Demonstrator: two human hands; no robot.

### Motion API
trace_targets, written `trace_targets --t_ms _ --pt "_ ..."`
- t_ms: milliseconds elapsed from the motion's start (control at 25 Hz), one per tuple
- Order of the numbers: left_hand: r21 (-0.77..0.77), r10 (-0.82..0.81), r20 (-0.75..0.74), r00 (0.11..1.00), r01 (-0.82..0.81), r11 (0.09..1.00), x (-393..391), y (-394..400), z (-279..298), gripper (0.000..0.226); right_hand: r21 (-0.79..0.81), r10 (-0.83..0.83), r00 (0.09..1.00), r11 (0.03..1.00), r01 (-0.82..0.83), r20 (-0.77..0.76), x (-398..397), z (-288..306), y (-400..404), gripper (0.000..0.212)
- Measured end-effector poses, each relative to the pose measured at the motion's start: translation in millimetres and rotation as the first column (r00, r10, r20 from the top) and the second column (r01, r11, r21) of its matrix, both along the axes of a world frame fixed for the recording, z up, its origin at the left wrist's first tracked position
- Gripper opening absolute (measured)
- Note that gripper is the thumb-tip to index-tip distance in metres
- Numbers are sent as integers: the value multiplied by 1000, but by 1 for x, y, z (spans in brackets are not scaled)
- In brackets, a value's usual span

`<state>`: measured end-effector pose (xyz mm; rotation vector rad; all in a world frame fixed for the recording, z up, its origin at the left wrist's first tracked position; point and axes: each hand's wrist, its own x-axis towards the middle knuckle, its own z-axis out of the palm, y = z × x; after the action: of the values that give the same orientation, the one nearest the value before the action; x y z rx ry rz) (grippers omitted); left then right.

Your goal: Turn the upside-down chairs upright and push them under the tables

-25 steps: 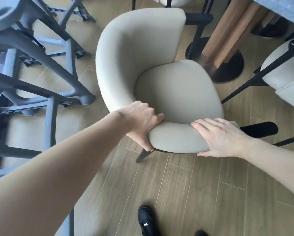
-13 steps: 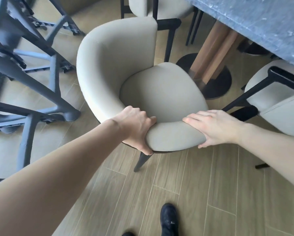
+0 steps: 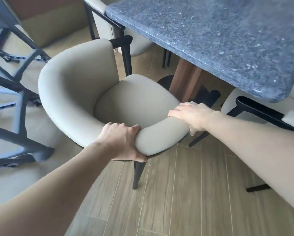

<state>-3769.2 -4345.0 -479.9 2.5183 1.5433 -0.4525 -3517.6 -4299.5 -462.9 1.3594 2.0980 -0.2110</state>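
Chair (image 3: 137, 99) has neared the table (image 3: 211, 40), backrest in both hands' grip.

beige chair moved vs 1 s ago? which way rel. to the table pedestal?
Yes. The beige chair has shifted toward the table pedestal; its seat now overlaps the round base, where a floor gap showed before.
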Motion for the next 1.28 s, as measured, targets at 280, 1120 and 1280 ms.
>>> trace_targets --t_ms 280,1120,1280 --pt "55 -11 120 993 4 998 20 29 -13 83 10 -43 999 999 43 4 21 -6 36 85" --pt "198 -317 174 932 282 939 -132 -86 149 47 -324 -794 514 604 728 -325 -188 55 -136 79" --pt "254 -262 81 962 235 938 -249 -78 227 59 -300 -851 383 494 816 -359 -249 90 -144 68"
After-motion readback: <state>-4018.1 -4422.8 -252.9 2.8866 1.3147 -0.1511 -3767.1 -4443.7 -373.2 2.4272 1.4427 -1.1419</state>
